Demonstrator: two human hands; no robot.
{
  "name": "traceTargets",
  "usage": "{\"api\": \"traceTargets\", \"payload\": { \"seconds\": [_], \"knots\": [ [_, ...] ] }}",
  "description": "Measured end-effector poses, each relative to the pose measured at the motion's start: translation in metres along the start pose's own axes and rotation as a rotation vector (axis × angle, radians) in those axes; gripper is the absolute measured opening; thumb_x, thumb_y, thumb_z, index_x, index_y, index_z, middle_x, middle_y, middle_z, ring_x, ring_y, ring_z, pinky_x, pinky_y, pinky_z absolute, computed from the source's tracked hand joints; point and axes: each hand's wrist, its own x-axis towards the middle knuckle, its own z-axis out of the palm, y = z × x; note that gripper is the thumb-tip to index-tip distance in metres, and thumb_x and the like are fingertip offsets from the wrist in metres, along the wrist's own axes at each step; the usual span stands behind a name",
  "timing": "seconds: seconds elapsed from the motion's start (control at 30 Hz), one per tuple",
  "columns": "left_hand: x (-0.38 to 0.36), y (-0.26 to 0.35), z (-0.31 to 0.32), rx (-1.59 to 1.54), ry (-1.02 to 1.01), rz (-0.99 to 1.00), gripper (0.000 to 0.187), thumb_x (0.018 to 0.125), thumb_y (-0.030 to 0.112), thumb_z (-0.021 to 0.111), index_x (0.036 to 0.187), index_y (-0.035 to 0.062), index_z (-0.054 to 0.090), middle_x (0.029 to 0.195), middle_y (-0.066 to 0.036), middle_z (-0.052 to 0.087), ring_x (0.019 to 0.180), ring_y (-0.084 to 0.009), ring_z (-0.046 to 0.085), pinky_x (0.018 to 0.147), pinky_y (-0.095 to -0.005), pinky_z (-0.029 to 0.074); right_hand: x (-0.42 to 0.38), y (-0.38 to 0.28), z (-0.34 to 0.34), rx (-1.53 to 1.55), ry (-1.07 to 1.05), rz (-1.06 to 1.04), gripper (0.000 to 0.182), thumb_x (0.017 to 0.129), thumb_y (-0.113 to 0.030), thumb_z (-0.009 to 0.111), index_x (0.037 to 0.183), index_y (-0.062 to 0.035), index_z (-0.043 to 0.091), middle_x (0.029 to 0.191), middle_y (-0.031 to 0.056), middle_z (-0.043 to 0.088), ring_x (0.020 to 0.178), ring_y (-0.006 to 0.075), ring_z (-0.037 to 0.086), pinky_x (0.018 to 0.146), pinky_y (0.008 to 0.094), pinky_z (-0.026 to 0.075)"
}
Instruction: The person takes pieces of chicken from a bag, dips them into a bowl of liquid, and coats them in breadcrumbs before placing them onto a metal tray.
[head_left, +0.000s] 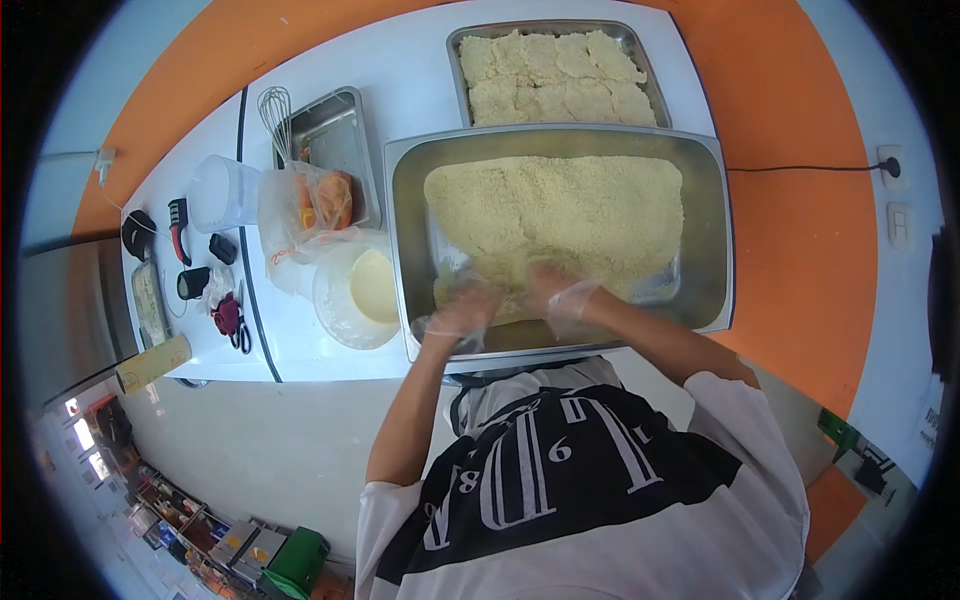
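Observation:
A deep steel pan point(707, 230) holds a thick bed of pale yellow breadcrumbs point(580, 205). Both of my hands wear clear plastic gloves and are down in the crumbs at the near side of the pan. My left hand point(468, 307) is at the near left corner, its fingers blurred and partly covered by crumbs. Close to its right, my right hand point(556, 286) presses into the crumbs, with its fingertips hidden. I cannot make out whether anything lies under or between the hands.
Behind the pan, a steel tray point(455, 62) holds flat crumb-coated pieces point(555, 75). To the left are a tub of pale batter point(374, 287), a plastic bag with orange contents point(325, 200), a whisk point(277, 122) on a small tray point(350, 130), a clear container point(222, 195) and scissors point(241, 335).

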Motion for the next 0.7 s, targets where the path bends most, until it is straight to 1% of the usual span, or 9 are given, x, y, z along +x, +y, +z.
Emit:
{"api": "traceTargets", "payload": {
  "seconds": [0.07, 0.1, 0.17, 0.2, 0.37, 0.5, 0.53, 0.67, 0.7],
  "knots": [
    [0.017, 0.046, -0.033, -0.178, -0.507, -0.270, 0.034, 0.102, 0.017, 0.055, 0.127, -0.0053, 0.061, 0.121, -0.032, 0.065, 0.116, -0.0488, 0.062, 0.100, -0.0588, 0.048, -0.005, -0.006, 0.016, 0.051, -0.082, 0.003, 0.053, 0.095, -0.041, 0.076, 0.103, 0.0106, 0.073, 0.105, 0.0365, 0.073, 0.104, 0.0493, 0.075, 0.089, 0.0540, 0.059],
    [0.011, 0.031, -0.012, -0.178, -0.506, -0.274, 0.034, 0.102, 0.017, 0.055, 0.127, -0.0053, 0.061, 0.121, -0.032, 0.065, 0.116, -0.0488, 0.062, 0.100, -0.0588, 0.048, -0.005, -0.005, 0.026, 0.059, -0.049, -0.129, 0.049, 0.093, -0.037, 0.076, 0.102, 0.0107, 0.074, 0.099, 0.0361, 0.073, 0.098, 0.0462, 0.076, 0.086, 0.0532, 0.059],
    [-0.003, -0.015, 0.050, 0.023, -0.164, 0.070, 0.045, 0.108, 0.023, 0.051, 0.145, -0.0009, 0.057, 0.099, -0.029, 0.073, 0.094, -0.0528, 0.072, 0.085, -0.0589, 0.057, -0.006, -0.006, 0.028, 0.063, -0.013, -0.263, 0.045, 0.091, -0.033, 0.076, 0.101, 0.0107, 0.074, 0.094, 0.0357, 0.073, 0.092, 0.0430, 0.077, 0.083, 0.0524, 0.059],
    [0.001, -0.009, 0.045, 0.024, -0.161, 0.069, 0.045, 0.108, 0.023, 0.051, 0.145, -0.0009, 0.057, 0.099, -0.029, 0.073, 0.094, -0.0528, 0.072, 0.085, -0.0589, 0.057, -0.007, -0.010, 0.022, 0.198, -0.052, -0.234, 0.045, 0.089, -0.034, 0.077, 0.100, 0.0093, 0.075, 0.093, 0.0338, 0.073, 0.090, 0.0426, 0.076, 0.082, 0.0515, 0.059],
    [0.026, 0.034, -0.015, 0.117, -0.157, -0.273, 0.042, 0.101, 0.017, 0.060, 0.139, 0.0015, 0.065, 0.093, -0.029, 0.070, 0.091, -0.0452, 0.070, 0.079, -0.0557, 0.055, -0.003, -0.004, 0.011, 0.457, 0.062, -0.186, 0.043, 0.084, -0.033, 0.078, 0.099, 0.0078, 0.074, 0.091, 0.0273, 0.075, 0.086, 0.0410, 0.075, 0.080, 0.0487, 0.059],
    [0.049, 0.027, -0.048, -0.003, -0.131, -0.425, 0.038, 0.104, 0.020, 0.063, 0.136, 0.0005, 0.068, 0.096, -0.029, 0.072, 0.090, -0.0427, 0.072, 0.076, -0.0543, 0.055, -0.009, -0.020, -0.052, 0.350, -0.051, 0.053, 0.049, 0.082, -0.031, 0.080, 0.115, 0.0041, 0.072, 0.100, 0.0256, 0.077, 0.093, 0.0388, 0.074, 0.087, 0.0469, 0.057],
    [0.051, 0.024, -0.054, -0.188, -0.043, -0.502, 0.036, 0.105, 0.020, 0.064, 0.133, -0.0011, 0.068, 0.099, -0.029, 0.073, 0.090, -0.0430, 0.072, 0.077, -0.0536, 0.056, -0.015, -0.029, -0.070, 0.323, -0.049, 0.096, 0.055, 0.082, -0.032, 0.080, 0.126, 0.0008, 0.072, 0.106, 0.0257, 0.077, 0.096, 0.0379, 0.074, 0.090, 0.0466, 0.057],
    [0.051, 0.030, -0.059, -0.641, 0.354, -0.546, 0.040, 0.104, 0.018, 0.068, 0.135, -0.0061, 0.065, 0.116, -0.030, 0.075, 0.106, -0.0471, 0.072, 0.092, -0.0502, 0.057, 0.004, -0.013, -0.074, 0.272, -0.010, -0.002, 0.060, 0.083, -0.035, 0.081, 0.128, 0.0045, 0.069, 0.117, 0.0304, 0.075, 0.110, 0.0401, 0.074, 0.096, 0.0467, 0.057],
    [0.051, 0.039, -0.067, -0.645, 0.352, -0.549, 0.040, 0.104, 0.018, 0.068, 0.135, -0.0061, 0.065, 0.116, -0.030, 0.075, 0.106, -0.0471, 0.072, 0.092, -0.0502, 0.057, 0.005, -0.015, -0.077, 0.232, 0.122, -0.048, 0.060, 0.087, -0.036, 0.079, 0.129, 0.0060, 0.068, 0.124, 0.0326, 0.072, 0.116, 0.0421, 0.072, 0.102, 0.0477, 0.056]
  ]
}}
